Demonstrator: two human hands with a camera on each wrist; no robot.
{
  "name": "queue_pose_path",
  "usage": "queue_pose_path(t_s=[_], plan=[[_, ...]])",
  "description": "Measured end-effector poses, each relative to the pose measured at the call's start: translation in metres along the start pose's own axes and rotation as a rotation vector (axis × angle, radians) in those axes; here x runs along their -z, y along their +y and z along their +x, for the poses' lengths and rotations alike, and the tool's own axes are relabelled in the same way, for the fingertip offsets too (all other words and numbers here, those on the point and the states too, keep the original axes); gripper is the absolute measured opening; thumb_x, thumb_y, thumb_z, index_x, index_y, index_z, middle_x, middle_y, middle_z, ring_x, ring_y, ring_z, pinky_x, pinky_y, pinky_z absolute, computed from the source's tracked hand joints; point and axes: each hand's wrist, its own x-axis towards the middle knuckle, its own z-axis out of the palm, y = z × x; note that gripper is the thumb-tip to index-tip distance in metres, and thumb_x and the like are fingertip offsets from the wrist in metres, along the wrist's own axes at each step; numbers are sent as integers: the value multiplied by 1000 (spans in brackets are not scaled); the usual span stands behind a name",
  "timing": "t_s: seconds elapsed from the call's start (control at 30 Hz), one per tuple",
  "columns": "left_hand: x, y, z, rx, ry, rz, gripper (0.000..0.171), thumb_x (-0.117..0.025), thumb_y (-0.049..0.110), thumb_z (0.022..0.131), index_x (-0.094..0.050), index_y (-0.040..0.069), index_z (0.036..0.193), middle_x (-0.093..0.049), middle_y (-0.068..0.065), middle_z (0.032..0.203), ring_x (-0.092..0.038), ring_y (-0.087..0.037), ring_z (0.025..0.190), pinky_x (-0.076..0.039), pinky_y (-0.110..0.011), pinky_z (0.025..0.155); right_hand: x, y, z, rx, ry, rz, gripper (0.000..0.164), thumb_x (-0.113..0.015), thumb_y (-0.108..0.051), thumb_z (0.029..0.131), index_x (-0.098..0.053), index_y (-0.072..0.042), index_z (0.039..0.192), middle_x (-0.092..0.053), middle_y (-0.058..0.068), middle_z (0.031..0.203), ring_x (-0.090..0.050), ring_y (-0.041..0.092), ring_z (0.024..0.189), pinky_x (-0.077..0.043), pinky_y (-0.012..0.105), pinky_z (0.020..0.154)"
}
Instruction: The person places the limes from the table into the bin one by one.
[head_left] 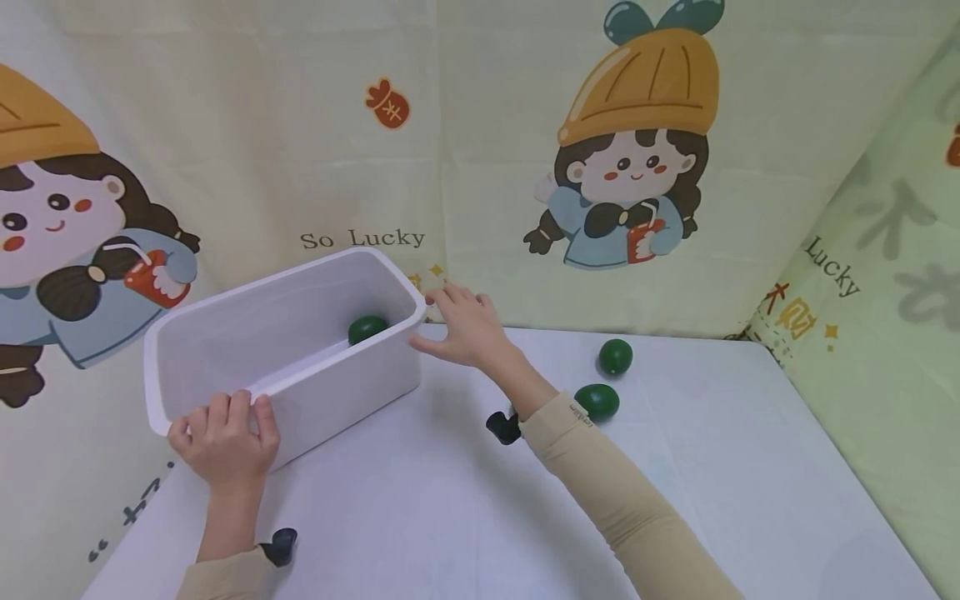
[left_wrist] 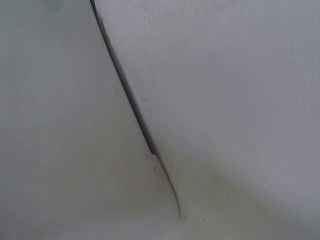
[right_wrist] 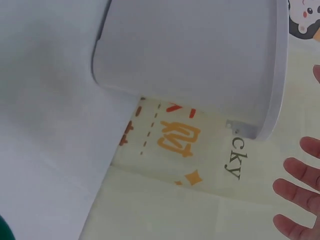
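A long white plastic bin stands at an angle on the left of the table, with one dark green oval fruit inside it. My left hand grips the bin's near rim by its left corner, fingers hooked over the edge. At the bin's right end, my right hand is held with fingers spread. The right wrist view shows these fingers apart from the bin wall. In the left wrist view, the bin's pale side lies close over the tabletop.
Two more dark green oval fruits, one farther back and one nearer, lie right of my right forearm. The white table meets a printed cloth backdrop behind and at the right. Black wrist-camera parts stick out at both cuffs.
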Motion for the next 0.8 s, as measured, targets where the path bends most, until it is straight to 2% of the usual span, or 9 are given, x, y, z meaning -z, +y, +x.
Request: queue_pose_path(t_s=[0.8], plan=[[2, 1, 1, -3, -3, 5, 47, -38, 37, 88, -56, -6, 83, -55, -26, 79, -43, -44, 73, -26, -58, 77, -15, 41, -53, -93, 76, 51, 62, -56, -59, 77, -47, -16, 120, -50, 2, 116, -45, 21, 110, -33, 46, 94]])
